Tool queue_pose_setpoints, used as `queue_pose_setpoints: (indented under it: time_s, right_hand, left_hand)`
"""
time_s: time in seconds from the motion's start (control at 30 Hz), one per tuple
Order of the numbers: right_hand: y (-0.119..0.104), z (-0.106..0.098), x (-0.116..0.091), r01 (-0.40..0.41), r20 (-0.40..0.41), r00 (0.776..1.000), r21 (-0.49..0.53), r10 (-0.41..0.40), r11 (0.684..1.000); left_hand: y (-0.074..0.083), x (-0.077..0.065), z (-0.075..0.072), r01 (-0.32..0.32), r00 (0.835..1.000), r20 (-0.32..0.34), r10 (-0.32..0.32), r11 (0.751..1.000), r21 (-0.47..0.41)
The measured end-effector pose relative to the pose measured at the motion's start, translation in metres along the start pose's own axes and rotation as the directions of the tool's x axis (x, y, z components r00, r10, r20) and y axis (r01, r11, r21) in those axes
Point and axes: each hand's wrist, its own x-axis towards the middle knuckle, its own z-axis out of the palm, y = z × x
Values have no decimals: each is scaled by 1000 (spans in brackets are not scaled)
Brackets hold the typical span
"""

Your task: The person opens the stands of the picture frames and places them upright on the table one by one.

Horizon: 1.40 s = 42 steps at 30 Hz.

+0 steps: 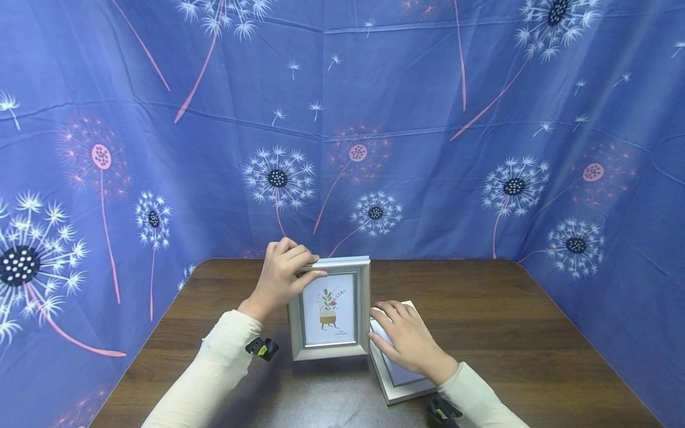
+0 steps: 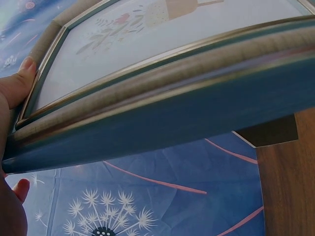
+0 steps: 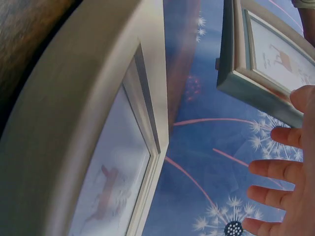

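Observation:
Upright over the middle of the table, a silvery picture frame (image 1: pixel 364 309) shows a print of a potted plant. My left hand (image 1: pixel 283 270) grips its upper left corner, with the thumb (image 2: pixel 22 81) on the front face and the fingers around the top edge and back. A dark flap (image 2: pixel 270 132) juts out behind this frame in the left wrist view. To the right, a second picture frame (image 1: pixel 398 395) lies at a slant. Over its upper part is my right hand (image 1: pixel 409 339), its fingers extended and apart in the right wrist view; whether it touches the frame I cannot tell.
Both frames are at the brown wooden table (image 1: pixel 471 297). A blue cloth (image 1: pixel 417 148) with dandelion prints hangs along the table's back and sides. Each wrist carries a small black strap device, on the left (image 1: pixel 262 348) and on the right (image 1: pixel 444 410).

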Motion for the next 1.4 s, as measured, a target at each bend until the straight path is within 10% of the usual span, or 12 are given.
queue_pose_setpoints:
  time_s: [1.4]
  right_hand:
    - [-16,9,6,36,43,999,-66,-33,997]
  left_hand:
    - [-3,1,4,2,1000,15,-3,1000,24]
